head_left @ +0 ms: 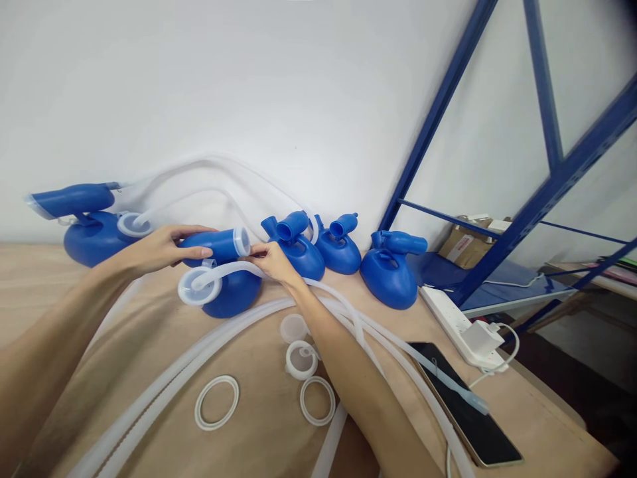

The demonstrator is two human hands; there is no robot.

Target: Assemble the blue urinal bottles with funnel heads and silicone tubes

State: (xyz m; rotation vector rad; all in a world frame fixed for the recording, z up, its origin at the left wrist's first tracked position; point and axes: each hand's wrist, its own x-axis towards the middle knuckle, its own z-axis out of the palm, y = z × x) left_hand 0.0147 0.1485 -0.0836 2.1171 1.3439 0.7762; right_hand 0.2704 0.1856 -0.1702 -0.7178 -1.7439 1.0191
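A blue plastic urinal bottle [233, 292] stands on the table before me. My left hand [172, 249] wraps around the blue tubular neck [216, 245] on top of it, thumb along the near side. A translucent ring cap [242, 242] sits on that neck's right end. The fingers of my right hand [273, 260] are pinched at the cap's right edge; what the fingertips cover is hidden. Below the neck, a clear lid [199, 287] with a white hose [233, 267] hangs at the bottle's left side. The hose passes right, by my right wrist.
Several more blue bottles [389, 279] stand along the wall. Long white hoses [199, 358] cross the table. White rings [217, 403] and small clear caps [301, 360] lie in front. A phone [468, 405], power strip [448, 312] and blue rack [448, 99] are at right.
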